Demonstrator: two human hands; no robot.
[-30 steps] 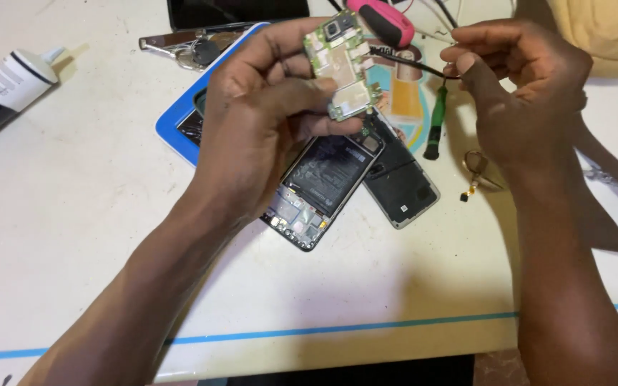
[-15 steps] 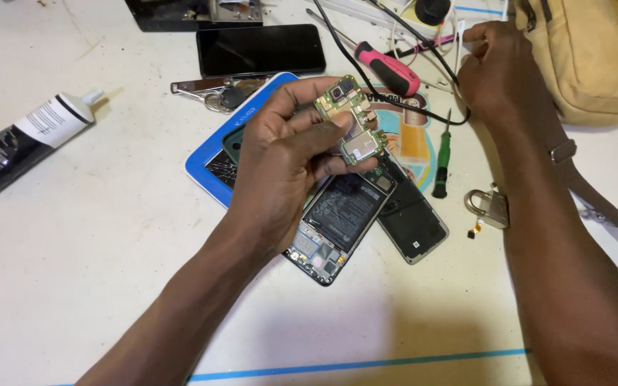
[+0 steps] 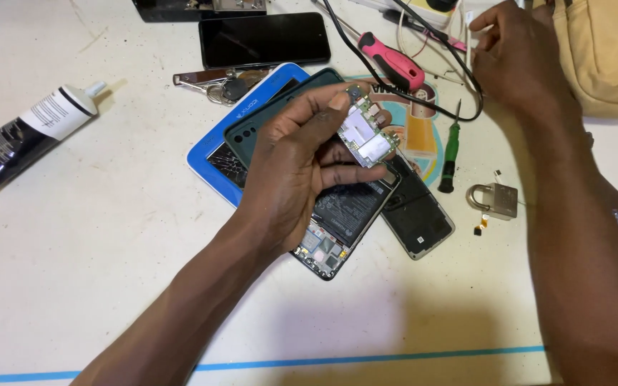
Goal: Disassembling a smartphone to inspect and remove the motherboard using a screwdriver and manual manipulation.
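Note:
My left hand [image 3: 291,164] holds a small green phone circuit board [image 3: 368,136] with metal shields, pinched between thumb and fingertips above the table. Under it lies an opened phone [image 3: 345,214] with its battery showing, and a dark phone part [image 3: 420,211] lies beside it. My right hand [image 3: 520,61] is stretched to the far right, fingers curled among the cables [image 3: 423,100] next to a tan bag [image 3: 606,57]. Whether it grips anything is unclear.
A blue-cased device with cracked glass [image 3: 212,154], a black phone [image 3: 265,39], keys [image 3: 219,84], a glue tube [image 3: 26,136], a pink screwdriver [image 3: 395,61], a green screwdriver [image 3: 450,150] and a padlock [image 3: 495,200] lie on the white table. Blue tape [image 3: 366,357] runs along the near edge.
My right hand has moved away from the circuit board, up and right toward the cables and bag. The thin tool it held is no longer visible. My left hand keeps the board.

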